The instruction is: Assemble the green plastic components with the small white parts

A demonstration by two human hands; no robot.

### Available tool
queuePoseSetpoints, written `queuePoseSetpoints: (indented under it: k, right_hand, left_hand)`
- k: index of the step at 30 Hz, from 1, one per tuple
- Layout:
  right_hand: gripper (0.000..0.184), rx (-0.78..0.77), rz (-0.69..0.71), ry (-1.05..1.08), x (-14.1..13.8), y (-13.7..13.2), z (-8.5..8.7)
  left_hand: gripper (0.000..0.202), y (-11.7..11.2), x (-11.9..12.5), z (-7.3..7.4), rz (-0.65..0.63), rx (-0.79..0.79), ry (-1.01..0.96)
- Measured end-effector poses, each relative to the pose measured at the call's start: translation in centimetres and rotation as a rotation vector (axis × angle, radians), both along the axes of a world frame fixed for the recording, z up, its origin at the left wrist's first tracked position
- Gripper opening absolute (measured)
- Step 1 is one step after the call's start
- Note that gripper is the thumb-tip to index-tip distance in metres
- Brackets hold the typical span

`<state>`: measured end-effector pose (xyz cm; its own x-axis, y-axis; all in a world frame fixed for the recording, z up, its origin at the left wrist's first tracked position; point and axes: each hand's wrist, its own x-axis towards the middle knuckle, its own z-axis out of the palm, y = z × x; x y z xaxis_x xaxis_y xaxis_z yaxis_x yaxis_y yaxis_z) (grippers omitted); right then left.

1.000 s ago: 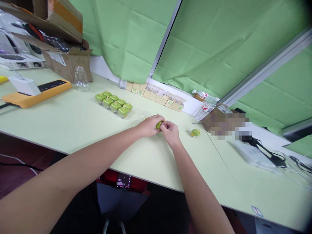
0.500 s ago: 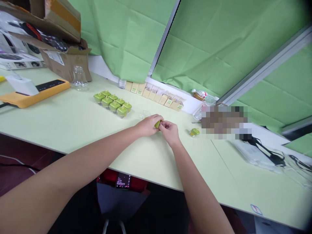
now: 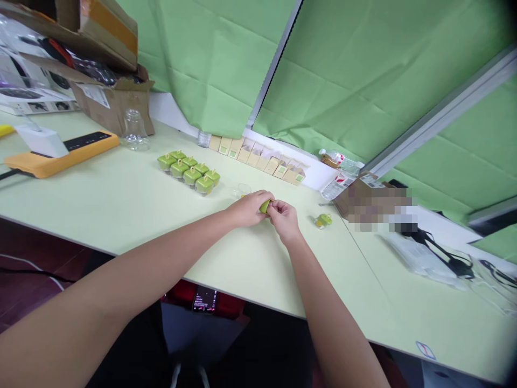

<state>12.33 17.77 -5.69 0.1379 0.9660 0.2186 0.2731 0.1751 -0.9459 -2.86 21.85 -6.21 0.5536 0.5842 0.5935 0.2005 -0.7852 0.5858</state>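
A small green lid (image 3: 265, 206) is held between my two hands over the middle of the table. My left hand (image 3: 251, 209) is closed around it. With thumb and fingers pinched together, my right hand (image 3: 284, 219) grips its right edge; the fingers partly hide that spot. Just behind my left hand lies a small clear cup (image 3: 242, 189), partly covered by the hand. Several clear containers with green lids (image 3: 189, 175) and pale loops on top stand in two rows to the left. One more green-lidded container (image 3: 323, 220) is right of my right hand.
Small cardboard boxes (image 3: 258, 157) line the back wall. At left are an orange power strip (image 3: 81, 153), a clear bottle (image 3: 135, 129) and an opened carton (image 3: 117, 108). Plastic bottles (image 3: 339, 161) lie back right, near black cables (image 3: 448, 258). A phone (image 3: 204, 300) glows below the front edge.
The view has shifted slightly, so everything sits a little further right. Both hands keep hold of the green lid, with only a small change in the fingers and the lid's tilt.
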Motion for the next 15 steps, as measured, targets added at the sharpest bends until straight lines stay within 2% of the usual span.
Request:
queuePoseSetpoints:
  k: [5,11,15]
  right_hand:
    - [0.015,-0.024,0.031,-0.013,-0.01,-0.05,0.18]
    - [0.020,-0.128,0.102,-0.014,-0.05,-0.24,0.63]
    - [0.023,-0.121,0.111,-0.020,0.00,-0.04,0.37]
  left_hand:
    - [0.033,0.09,-0.24,0.01,0.021,-0.027,0.011]
    - [0.032,0.16,-0.42,-0.26,0.027,-0.099,0.024]
    - [0.034,0.00,-0.57,-0.07,0.033,-0.130,0.053]
